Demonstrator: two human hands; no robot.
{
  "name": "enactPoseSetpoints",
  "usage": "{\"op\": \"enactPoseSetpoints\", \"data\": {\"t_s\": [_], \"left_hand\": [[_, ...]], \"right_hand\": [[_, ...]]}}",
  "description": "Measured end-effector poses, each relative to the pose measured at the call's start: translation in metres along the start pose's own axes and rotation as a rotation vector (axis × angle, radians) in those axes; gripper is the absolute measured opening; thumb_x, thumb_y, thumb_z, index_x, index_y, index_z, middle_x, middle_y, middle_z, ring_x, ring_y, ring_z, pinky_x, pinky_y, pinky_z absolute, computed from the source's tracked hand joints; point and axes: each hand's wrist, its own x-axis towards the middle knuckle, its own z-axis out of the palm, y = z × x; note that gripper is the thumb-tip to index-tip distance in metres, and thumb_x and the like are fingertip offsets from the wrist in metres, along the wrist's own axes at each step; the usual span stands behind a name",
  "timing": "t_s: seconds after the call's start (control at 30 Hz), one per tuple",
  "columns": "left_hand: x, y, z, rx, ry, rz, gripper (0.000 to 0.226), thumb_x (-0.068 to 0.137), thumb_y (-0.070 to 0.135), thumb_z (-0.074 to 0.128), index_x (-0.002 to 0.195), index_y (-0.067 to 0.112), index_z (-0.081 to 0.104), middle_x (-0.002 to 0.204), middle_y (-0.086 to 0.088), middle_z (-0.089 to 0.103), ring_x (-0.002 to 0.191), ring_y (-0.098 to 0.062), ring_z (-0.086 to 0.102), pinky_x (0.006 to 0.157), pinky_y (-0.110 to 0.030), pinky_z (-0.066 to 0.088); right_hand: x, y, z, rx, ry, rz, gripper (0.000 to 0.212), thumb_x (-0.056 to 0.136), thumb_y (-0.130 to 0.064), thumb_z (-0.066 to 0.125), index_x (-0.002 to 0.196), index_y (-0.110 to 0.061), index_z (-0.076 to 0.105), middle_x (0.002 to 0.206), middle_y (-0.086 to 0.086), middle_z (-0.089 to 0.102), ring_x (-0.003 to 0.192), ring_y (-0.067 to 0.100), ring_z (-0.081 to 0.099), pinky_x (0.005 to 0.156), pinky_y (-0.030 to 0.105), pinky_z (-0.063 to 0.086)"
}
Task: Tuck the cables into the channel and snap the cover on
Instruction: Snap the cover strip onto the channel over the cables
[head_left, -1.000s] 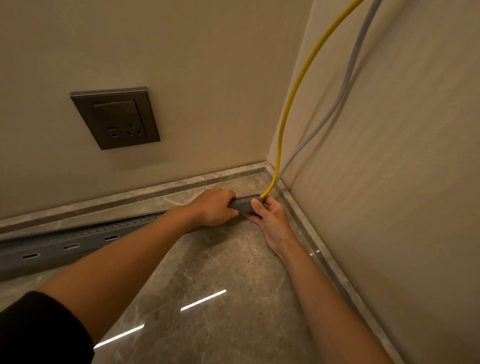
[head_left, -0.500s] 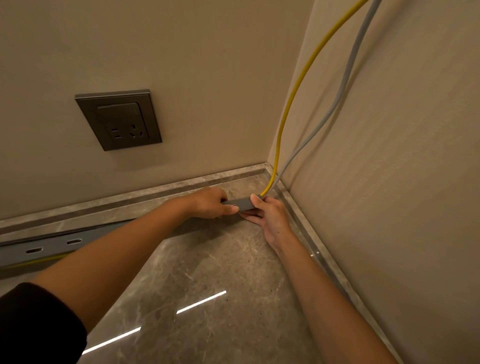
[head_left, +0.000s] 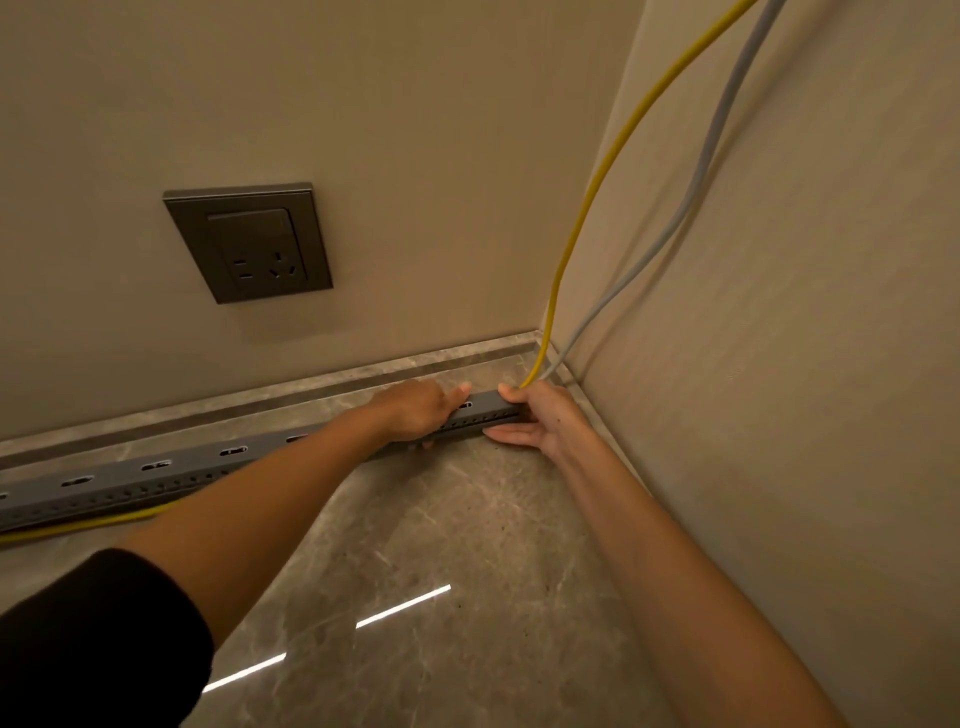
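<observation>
The left hand (head_left: 415, 413) wraps the channel (head_left: 156, 475); beside it the right hand (head_left: 548, 421) pinches its end (yellow cable (head_left: 587, 208) just above).

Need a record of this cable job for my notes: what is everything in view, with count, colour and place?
grey slotted plastic cable channel: one, grey, on the floor along the back wall
yellow round cable: one, yellow, comes down the corner to the channel's right end; a yellow stretch also shows below the channel at far left
pale grey round cable: one, grey, beside the yellow one
dark square wall socket: one, dark grey, back wall
stone skirting: grey-brown, foot of the walls
polished stone floor: one, grey-brown
walls: two, beige
black sleeve: one, left arm
left hand: grips the channel
right hand: holds the channel's end
</observation>
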Motion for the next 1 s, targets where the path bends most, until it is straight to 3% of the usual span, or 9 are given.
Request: {"op": "enactPoseSetpoints", "data": {"t_s": [0.07, 0.23, 0.37, 0.57, 0.67, 0.73, 0.8, 0.9, 1.0], "left_hand": [[0.004, 0.004, 0.002, 0.016, 0.023, -0.043, 0.06, 0.099, 0.042, 0.012, 0.069, 0.012, 0.054, 0.059, -0.006, 0.062, 0.054, -0.019, 0.057, 0.085, -0.031, 0.047], [0.016, 0.016, 0.003, 0.023, 0.085, -0.027, 0.048, 0.099, 0.023, 0.021, 0.098, -0.003, 0.06, 0.103, -0.024, 0.067, 0.097, -0.033, 0.062, 0.089, -0.035, 0.045], [0.017, 0.019, 0.01, 0.098, 0.122, 0.015, 0.04, 0.095, 0.013, 0.025, 0.093, -0.002, 0.062, 0.093, -0.022, 0.07, 0.087, -0.034, 0.065, 0.079, -0.036, 0.049], [0.02, 0.016, 0.017, 0.221, 0.177, 0.071, 0.03, 0.092, 0.007, 0.032, 0.097, 0.0, 0.06, 0.108, -0.023, 0.062, 0.097, -0.034, 0.059, 0.07, -0.033, 0.039], [0.02, 0.015, 0.018, 0.271, 0.211, 0.069, 0.03, 0.092, 0.009, 0.031, 0.104, 0.002, 0.058, 0.115, -0.023, 0.059, 0.104, -0.035, 0.056, 0.073, -0.034, 0.039], [0.018, 0.016, 0.018, 0.303, 0.228, 0.061, 0.031, 0.093, 0.012, 0.031, 0.108, 0.003, 0.056, 0.119, -0.022, 0.057, 0.106, -0.036, 0.055, 0.078, -0.037, 0.042], [0.017, 0.017, 0.017, 0.316, 0.221, 0.055, 0.031, 0.092, 0.011, 0.032, 0.11, 0.003, 0.056, 0.121, -0.022, 0.056, 0.109, -0.036, 0.054, 0.082, -0.038, 0.044], [0.016, 0.019, 0.015, 0.32, 0.19, 0.068, 0.028, 0.091, 0.007, 0.034, 0.107, 0.003, 0.057, 0.118, -0.022, 0.058, 0.108, -0.036, 0.055, 0.078, -0.037, 0.043], [0.015, 0.017, 0.009, 0.248, 0.149, 0.056, 0.032, 0.095, 0.013, 0.029, 0.086, 0.007, 0.058, 0.104, -0.023, 0.064, 0.094, -0.034, 0.058, 0.072, -0.035, 0.039]], "right_hand": [[0.0, -0.001, 0.0, -0.011, 0.003, 0.011, 0.013, 0.088, -0.001, 0.058, 0.078, -0.005, 0.049, 0.084, 0.015, 0.056, 0.066, 0.029, 0.059, 0.075, 0.041, 0.052], [0.001, -0.001, -0.004, -0.069, 0.017, 0.042, 0.015, 0.086, -0.006, 0.061, 0.077, -0.007, 0.05, 0.076, 0.013, 0.056, 0.063, 0.027, 0.06, 0.069, 0.037, 0.058], [0.003, 0.0, -0.004, -0.147, 0.034, 0.057, 0.015, 0.086, -0.011, 0.063, 0.078, -0.008, 0.051, 0.072, 0.012, 0.059, 0.051, 0.021, 0.061, 0.047, 0.024, 0.055], [0.006, 0.001, -0.005, -0.141, 0.015, 0.055, 0.02, 0.09, -0.011, 0.059, 0.075, -0.008, 0.047, 0.073, 0.012, 0.056, 0.06, 0.023, 0.058, 0.074, 0.033, 0.055], [0.007, 0.006, 0.0, -0.159, 0.065, 0.013, 0.013, 0.091, -0.013, 0.058, 0.082, -0.008, 0.049, 0.069, 0.01, 0.055, 0.045, 0.017, 0.06, 0.045, 0.022, 0.054], [0.009, 0.009, 0.003, -0.161, 0.102, -0.016, 0.012, 0.091, -0.015, 0.058, 0.094, -0.007, 0.049, 0.066, 0.009, 0.054, 0.028, 0.007, 0.054, 0.037, 0.017, 0.049], [0.009, 0.009, 0.002, -0.14, 0.081, -0.01, 0.016, 0.091, -0.015, 0.058, 0.1, -0.006, 0.048, 0.068, 0.009, 0.055, 0.03, 0.007, 0.056, 0.039, 0.018, 0.051], [0.007, 0.008, -0.003, -0.083, 0.016, 0.01, 0.018, 0.09, -0.012, 0.058, 0.103, -0.005, 0.048, 0.079, 0.01, 0.058, 0.056, 0.018, 0.061, 0.055, 0.025, 0.057], [0.006, 0.01, -0.006, 0.0, -0.019, 0.017, 0.009, 0.089, -0.009, 0.059, 0.096, -0.006, 0.053, 0.092, 0.01, 0.058, 0.069, 0.02, 0.059, 0.079, 0.031, 0.053]]}}
